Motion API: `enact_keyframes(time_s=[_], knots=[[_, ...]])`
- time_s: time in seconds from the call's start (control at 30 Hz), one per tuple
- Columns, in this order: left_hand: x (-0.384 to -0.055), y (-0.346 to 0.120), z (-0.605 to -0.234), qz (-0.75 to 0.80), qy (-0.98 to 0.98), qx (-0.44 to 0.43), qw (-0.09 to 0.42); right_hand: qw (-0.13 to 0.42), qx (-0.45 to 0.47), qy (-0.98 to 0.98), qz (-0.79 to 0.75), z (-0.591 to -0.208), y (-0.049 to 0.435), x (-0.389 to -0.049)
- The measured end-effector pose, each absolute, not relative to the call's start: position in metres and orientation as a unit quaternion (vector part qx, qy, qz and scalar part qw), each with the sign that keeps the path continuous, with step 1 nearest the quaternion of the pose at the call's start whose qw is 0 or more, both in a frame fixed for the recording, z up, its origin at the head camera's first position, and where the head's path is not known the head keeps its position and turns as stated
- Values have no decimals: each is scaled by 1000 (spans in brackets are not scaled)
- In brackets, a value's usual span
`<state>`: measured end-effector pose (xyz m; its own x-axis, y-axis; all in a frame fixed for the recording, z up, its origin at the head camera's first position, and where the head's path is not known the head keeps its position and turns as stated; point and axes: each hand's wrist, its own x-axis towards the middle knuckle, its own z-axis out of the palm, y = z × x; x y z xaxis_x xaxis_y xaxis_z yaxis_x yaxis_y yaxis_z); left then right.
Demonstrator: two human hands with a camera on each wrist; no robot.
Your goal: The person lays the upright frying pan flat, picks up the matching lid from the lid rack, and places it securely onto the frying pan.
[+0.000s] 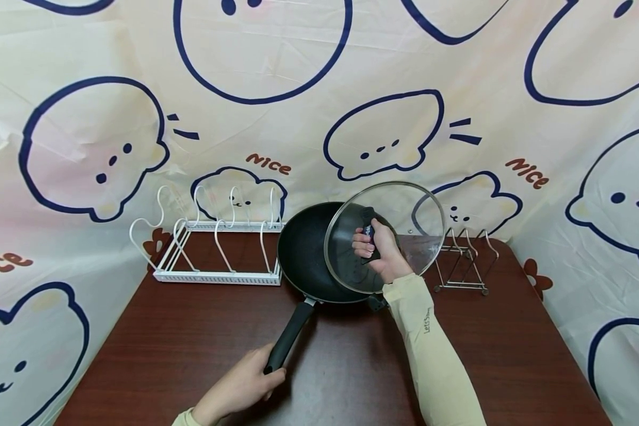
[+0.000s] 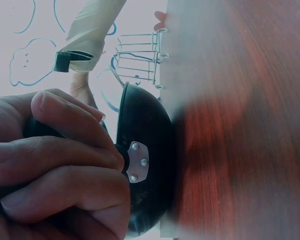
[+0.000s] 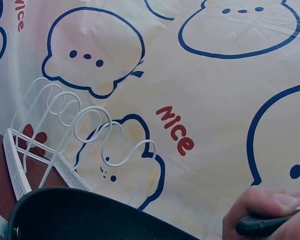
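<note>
My left hand point(image 1: 242, 380) grips the long black handle point(image 1: 290, 337) of a dark frying pan point(image 1: 302, 254) at its lower end. In the left wrist view the curled fingers point(image 2: 75, 145) wrap the handle, and the pan's rounded side point(image 2: 152, 120) shows a riveted metal bracket point(image 2: 139, 162). With my right hand point(image 1: 386, 253) I hold a round glass lid point(image 1: 415, 222) by its black knob handle point(image 1: 369, 216). The tilted lid overlaps the right half of the pan in the head view. The right wrist view catches part of the right hand point(image 3: 257, 205) at its lower right corner.
On the brown table point(image 1: 218, 331), a white rack point(image 1: 218, 278) with curved dividers stands left of the pan. A smaller metal wire rack point(image 1: 462, 286) is to the right, partly behind the lid. A cartoon-printed cloth point(image 1: 277, 136) hangs behind and at both sides.
</note>
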<state>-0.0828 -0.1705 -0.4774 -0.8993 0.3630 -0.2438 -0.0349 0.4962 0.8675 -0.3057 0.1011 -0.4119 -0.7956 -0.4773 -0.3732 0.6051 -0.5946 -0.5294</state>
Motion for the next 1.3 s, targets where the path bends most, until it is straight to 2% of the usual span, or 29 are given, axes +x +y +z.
enact_keyframes(time_s=[0.83,1.3], knots=[[-84,-170,-479,500,835,89,211,290,94,348,-887,-413,97,-305],[-84,-171,-480,502,834,92,210,299,91,346,-885,-416,93,-304]])
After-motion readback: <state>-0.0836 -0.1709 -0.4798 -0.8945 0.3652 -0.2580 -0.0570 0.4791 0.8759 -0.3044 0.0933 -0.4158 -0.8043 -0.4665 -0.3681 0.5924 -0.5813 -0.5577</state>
